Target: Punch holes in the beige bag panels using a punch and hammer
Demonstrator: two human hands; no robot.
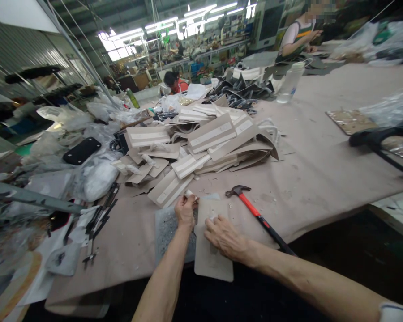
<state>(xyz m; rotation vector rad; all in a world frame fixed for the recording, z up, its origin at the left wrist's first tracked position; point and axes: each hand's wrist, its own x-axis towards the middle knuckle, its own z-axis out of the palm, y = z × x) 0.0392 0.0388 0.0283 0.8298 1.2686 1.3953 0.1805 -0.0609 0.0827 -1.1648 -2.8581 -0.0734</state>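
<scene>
A beige leather-like panel [211, 261] lies on a grey mat [166, 228] at the table's near edge. My left hand [185, 211] is closed in a pinch on a small white strip [191, 194] at the panel's top left corner. My right hand [225, 237] rests on the panel, fingers curled and pressing down near a white bit [212, 218]. A hammer [255, 217] with a red and black handle lies just right of the panel, head away from me.
A heap of beige panels with white strips [201, 147] fills the table's middle. Plastic bags and black tools [97, 219] crowd the left. A plastic bottle [290, 82] stands far back. Other people work at the far end. A black chair part [383, 141] is at right.
</scene>
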